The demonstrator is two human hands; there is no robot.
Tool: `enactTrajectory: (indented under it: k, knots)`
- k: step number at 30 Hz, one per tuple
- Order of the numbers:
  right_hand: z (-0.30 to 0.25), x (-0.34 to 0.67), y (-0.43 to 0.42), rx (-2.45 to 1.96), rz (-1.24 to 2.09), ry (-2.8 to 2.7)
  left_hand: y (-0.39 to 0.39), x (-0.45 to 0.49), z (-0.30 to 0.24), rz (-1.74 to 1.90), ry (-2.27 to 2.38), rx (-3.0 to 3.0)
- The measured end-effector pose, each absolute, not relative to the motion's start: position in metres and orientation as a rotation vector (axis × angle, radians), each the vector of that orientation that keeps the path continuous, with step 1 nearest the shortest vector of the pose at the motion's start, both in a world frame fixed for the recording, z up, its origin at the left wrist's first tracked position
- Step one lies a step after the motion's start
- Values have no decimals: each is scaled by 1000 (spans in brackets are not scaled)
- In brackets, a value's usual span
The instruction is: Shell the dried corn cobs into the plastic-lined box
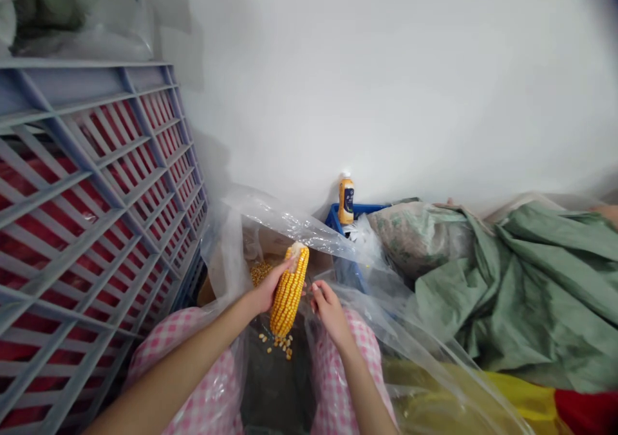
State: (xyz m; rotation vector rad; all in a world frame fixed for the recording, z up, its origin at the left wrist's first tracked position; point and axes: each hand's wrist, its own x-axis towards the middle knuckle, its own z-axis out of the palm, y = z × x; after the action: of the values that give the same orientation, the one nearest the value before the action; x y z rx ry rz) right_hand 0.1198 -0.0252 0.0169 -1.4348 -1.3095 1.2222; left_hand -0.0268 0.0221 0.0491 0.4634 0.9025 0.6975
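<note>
A yellow corn cob (290,293) stands nearly upright between my hands, leaning a little to the right at the top. My left hand (271,287) is wrapped round its left side, where a paler strip shows near the top. Just right of the cob, my right hand (331,307) is closed, with thumb and forefinger together. Something thin and dark shows at its fingertips, too small to make out. Loose corn kernels (277,343) lie below the cob, and a pile of kernels (261,272) sits behind my left hand in a clear plastic bag (236,229).
A tall grey-blue plastic crate (111,184) with red contents stands at the left. Ahead, by the white wall (386,87), an orange bottle (346,200) stands at a blue basket (333,216). Green cloth (521,287) and yellow material (516,390) lie at the right.
</note>
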Motion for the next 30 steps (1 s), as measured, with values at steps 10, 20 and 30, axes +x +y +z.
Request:
enactTrajectory:
  k: [10, 20, 30]
  knots:
    - [11, 122, -24, -1442, 1134, -1217, 18, -22, 43, 594, 1047, 536]
    - [17, 121, -27, -1438, 1137, -1211, 12, -16, 37, 733, 1037, 835]
    - [13, 120, -27, -1389, 1148, -1190, 6, -12, 43, 779, 963, 987]
